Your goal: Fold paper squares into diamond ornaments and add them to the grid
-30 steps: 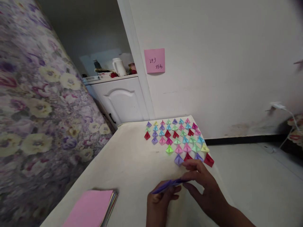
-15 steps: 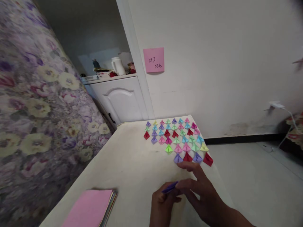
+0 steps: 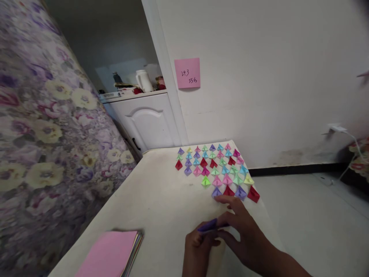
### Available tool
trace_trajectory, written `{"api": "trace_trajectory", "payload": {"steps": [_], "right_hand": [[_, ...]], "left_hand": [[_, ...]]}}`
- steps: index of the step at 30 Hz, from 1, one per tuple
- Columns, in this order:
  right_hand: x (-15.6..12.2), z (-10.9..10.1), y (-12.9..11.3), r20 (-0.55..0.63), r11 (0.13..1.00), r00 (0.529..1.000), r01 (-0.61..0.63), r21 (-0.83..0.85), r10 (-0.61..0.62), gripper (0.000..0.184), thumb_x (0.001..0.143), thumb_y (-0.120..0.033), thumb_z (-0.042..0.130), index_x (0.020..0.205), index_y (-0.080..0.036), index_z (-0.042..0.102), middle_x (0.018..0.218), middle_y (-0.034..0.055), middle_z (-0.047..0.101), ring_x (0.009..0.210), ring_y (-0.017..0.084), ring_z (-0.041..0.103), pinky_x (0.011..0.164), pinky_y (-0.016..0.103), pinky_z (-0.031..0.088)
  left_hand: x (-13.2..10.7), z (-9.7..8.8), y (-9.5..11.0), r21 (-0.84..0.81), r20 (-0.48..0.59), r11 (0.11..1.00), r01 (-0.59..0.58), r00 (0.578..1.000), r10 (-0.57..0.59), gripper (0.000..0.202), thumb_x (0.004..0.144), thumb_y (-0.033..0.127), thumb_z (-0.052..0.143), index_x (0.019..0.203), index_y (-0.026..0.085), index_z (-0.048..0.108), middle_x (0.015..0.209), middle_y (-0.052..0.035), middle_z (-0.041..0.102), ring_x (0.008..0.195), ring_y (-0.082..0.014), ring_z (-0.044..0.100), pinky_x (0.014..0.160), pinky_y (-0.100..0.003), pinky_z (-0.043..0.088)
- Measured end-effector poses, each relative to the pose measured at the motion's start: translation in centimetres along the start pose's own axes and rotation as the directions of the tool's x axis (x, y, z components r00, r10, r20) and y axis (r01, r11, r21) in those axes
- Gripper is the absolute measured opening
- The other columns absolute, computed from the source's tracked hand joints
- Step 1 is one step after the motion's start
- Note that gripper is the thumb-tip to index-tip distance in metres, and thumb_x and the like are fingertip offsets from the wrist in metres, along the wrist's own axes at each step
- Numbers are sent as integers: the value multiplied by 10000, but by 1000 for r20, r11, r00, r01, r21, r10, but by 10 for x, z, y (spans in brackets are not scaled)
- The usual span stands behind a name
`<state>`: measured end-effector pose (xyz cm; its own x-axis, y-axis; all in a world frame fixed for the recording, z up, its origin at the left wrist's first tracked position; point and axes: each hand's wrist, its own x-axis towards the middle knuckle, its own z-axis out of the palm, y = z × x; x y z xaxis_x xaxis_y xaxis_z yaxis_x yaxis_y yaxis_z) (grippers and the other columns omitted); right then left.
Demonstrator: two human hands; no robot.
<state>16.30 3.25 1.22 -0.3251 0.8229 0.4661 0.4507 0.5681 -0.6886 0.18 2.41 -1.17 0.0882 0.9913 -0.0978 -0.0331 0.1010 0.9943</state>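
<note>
A small piece of folded purple paper (image 3: 207, 225) is held above the near part of the table. My left hand (image 3: 197, 246) is closed on its left end. My right hand (image 3: 245, 231) pinches the right side of the same paper, its thumb below and a finger on top, while another finger stretches toward the rows. Just beyond the fingers sit several folded paper pieces, among them a lilac one (image 3: 216, 191), a red one (image 3: 228, 191) and another red one (image 3: 253, 194) at the right edge. The fingers partly hide the paper's right end.
Several rows of coloured folded pieces, such as a lime green one (image 3: 205, 181), cover the far right of the cream-covered table (image 3: 155, 200). A stack of coloured paper (image 3: 111, 252) lies near left. Beyond are a wall (image 3: 259, 77), a white cabinet (image 3: 152, 123) and a floral curtain (image 3: 57, 154).
The purple paper has tilted and shows a wider face. My right fingers have shifted slightly, with the thumb now lower under it. My left hand has barely moved.
</note>
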Motion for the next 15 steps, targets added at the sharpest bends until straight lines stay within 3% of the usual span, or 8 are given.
{"api": "trace_trajectory", "payload": {"steps": [7,12,15], "right_hand": [[4,-2,13,18,997,999,-44,59,43,197,726,-67,566,842,-223,597,1223,73,458,1150,232,438,909,397,421],[4,1,13,30,994,997,-74,75,72,140,745,-91,575,780,-217,625,1196,65,487,1130,222,457,910,373,416],[4,1,11,41,995,996,-80,62,77,94,762,-124,583,759,-205,632,1192,69,496,1122,215,465,911,346,413]], "left_hand": [[1,1,-6,-53,-80,998,16,997,-21,226,699,331,653,812,153,738,748,-93,739,749,-262,671,618,-315,533],[1,1,-8,-37,-21,999,12,1000,-13,243,725,346,630,840,152,722,751,-87,726,742,-241,661,617,-302,518],[-1,3,-8,60,5,998,-11,1000,10,244,762,344,588,852,152,708,688,-67,695,658,-206,637,551,-264,483]]}}
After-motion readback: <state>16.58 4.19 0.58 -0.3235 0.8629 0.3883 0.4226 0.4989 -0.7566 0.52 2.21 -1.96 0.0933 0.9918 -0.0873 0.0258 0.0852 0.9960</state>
